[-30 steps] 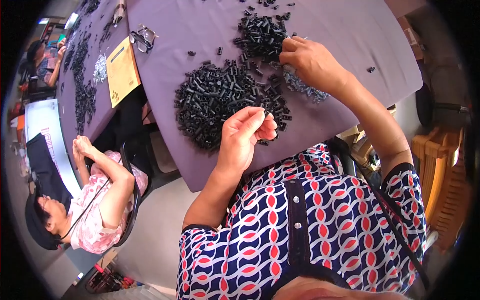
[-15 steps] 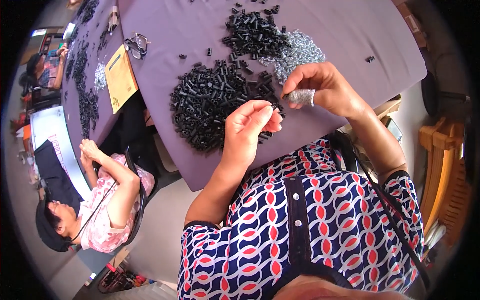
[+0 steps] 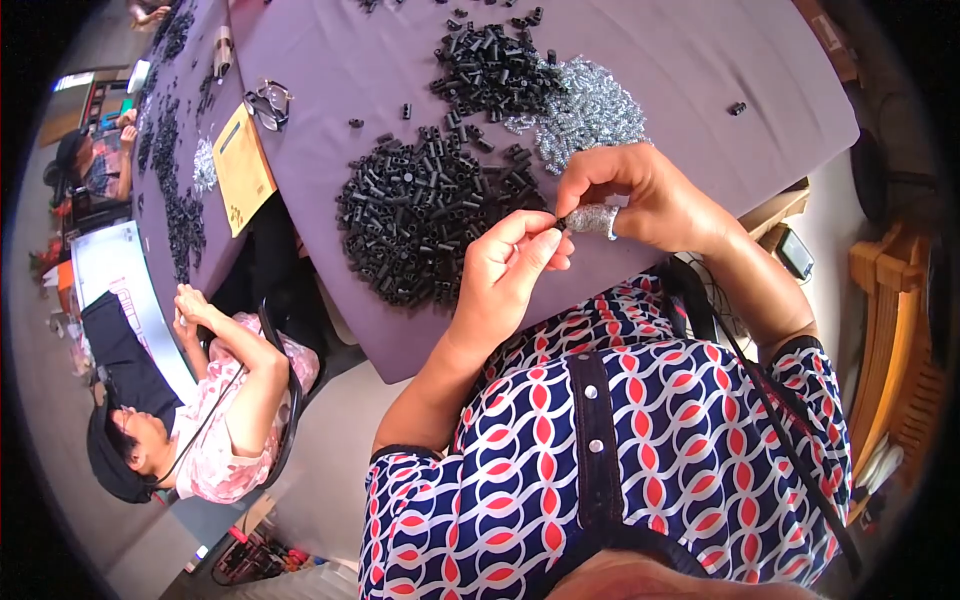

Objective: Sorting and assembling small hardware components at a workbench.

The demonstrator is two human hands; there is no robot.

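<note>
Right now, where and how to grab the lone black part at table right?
Probably pinch the lone black part across its middle, coming from above: it's small, lies on the purple cloth, and sits apart from the big black heap, leaving its sides open.

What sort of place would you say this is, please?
Possibly a small hand-assembly workshop: black parts and small silvery parts lie heaped on a cloth-covered table, and another person sits nearby.

My fingertips (image 3: 548, 240) hide much of the small black part (image 3: 562, 224); the top edge cuts off the purple tablecloth (image 3: 690, 60).
</note>
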